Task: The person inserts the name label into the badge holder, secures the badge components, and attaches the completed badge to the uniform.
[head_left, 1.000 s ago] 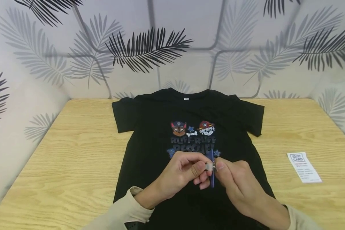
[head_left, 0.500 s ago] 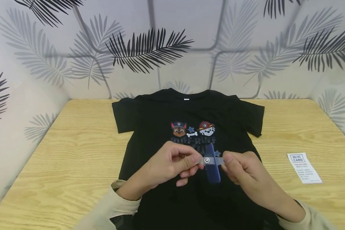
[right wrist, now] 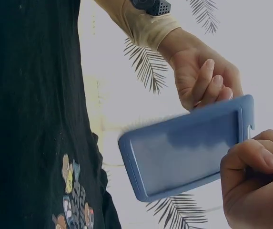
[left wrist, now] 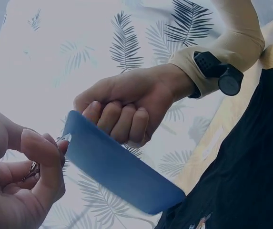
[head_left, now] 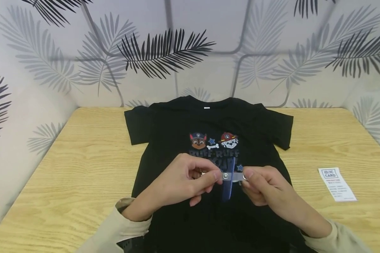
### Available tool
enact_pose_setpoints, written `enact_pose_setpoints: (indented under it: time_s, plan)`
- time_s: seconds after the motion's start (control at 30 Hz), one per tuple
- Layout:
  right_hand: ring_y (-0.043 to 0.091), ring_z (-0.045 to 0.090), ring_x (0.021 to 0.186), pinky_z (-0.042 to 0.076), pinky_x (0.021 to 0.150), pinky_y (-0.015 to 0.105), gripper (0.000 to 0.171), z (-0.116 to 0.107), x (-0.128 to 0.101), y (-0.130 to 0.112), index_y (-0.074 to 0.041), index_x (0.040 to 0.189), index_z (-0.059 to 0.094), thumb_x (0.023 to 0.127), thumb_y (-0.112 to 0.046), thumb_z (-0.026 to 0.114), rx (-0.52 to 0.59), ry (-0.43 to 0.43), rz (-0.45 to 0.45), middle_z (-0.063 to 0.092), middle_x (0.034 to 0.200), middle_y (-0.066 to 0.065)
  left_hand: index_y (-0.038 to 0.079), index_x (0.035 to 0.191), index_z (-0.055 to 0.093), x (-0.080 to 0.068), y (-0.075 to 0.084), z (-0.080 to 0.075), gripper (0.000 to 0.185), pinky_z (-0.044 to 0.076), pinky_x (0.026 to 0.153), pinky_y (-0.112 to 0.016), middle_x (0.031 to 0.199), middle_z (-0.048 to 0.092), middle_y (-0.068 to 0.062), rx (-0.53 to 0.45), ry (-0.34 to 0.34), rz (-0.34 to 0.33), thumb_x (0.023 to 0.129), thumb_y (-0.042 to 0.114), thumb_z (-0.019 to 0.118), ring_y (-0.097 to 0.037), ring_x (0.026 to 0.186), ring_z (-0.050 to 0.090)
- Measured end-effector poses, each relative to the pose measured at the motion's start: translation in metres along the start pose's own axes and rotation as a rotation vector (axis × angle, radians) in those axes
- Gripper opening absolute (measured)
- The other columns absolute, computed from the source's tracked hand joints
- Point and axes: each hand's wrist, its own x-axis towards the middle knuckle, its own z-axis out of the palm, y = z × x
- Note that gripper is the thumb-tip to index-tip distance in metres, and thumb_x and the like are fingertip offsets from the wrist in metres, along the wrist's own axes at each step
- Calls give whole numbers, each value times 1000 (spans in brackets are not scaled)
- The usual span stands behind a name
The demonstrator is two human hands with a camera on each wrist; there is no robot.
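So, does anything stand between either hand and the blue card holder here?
No obstacle shows, only the clear strap: the left hand pinches one end, the right hand the other, with the blue card holder between them. The black shirt lies below; the paper slip lies off to the right.

Left hand (head_left: pixel 183 181) opposite right hand (head_left: pixel 270 188) (both mid-pinch)
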Motion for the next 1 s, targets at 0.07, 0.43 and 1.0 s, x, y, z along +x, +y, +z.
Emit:
enact_pose_setpoints:
  time_s: [0.07,0.43,1.0]
  plan:
    - [21,25,39,21,31,19,39,-1,0,1,-9,69,38,102,5,26,20,-5,2,29,53,7,-4,90,67,0,0,0,17,42,39,-25,64,54,-4,-35,-13,13,96,9,58,-15,41,47]
    - [21,26,43,25,34,22,38,-2,-1,2,-8,71,42,103,3,24,18,-42,53,30,57,8,-9,94,64,2,-4,-5,20,36,42,-20,66,50,-4,-155,-45,9,99,6,52,-11,45,39]
    - [19,45,63,38,50,31,19,-5,-1,9,-6,90,54,99,2,40,-189,118,-76,47,77,5,-13,95,62,3,-9,-8,20,38,44,-19,68,51,-5,-215,-16,57,99,3,50,-10,47,40]
